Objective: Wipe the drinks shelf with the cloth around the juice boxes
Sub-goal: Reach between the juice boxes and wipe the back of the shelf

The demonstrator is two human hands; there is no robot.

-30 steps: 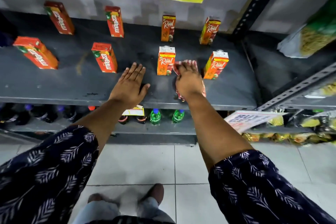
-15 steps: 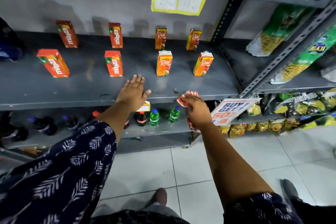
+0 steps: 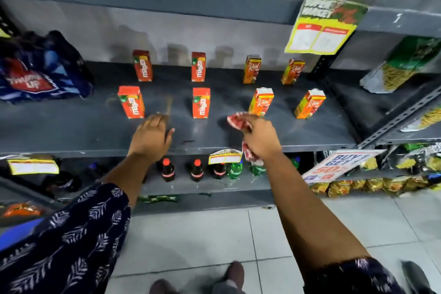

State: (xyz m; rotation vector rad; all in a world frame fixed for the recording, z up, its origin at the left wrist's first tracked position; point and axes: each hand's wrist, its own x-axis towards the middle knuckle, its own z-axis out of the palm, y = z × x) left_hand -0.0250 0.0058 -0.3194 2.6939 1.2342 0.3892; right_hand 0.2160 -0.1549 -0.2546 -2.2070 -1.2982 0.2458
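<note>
The grey drinks shelf (image 3: 71, 126) carries two rows of juice boxes: red Maaza boxes (image 3: 201, 102) on the left, orange Real boxes (image 3: 261, 102) on the right. My right hand (image 3: 260, 137) grips a red-and-white cloth (image 3: 237, 122) above the shelf's front, just before the front Real box; part of the cloth hangs below the shelf edge. My left hand (image 3: 151, 137) hovers over the shelf front between two front Maaza boxes, fingers loosely bent, holding nothing.
A blue Thums Up pack (image 3: 40, 71) sits at the shelf's left end. Bottles (image 3: 196, 170) stand on the lower shelf behind price tags (image 3: 224, 156). Snack bags (image 3: 401, 67) fill the right-hand rack. A yellow price sign (image 3: 319, 26) hangs overhead. My shoes show on the tiled floor.
My right hand drew the cloth back from between the Real boxes to the shelf edge, then shifted left in front of the front Real box. My view stepped back and left.
</note>
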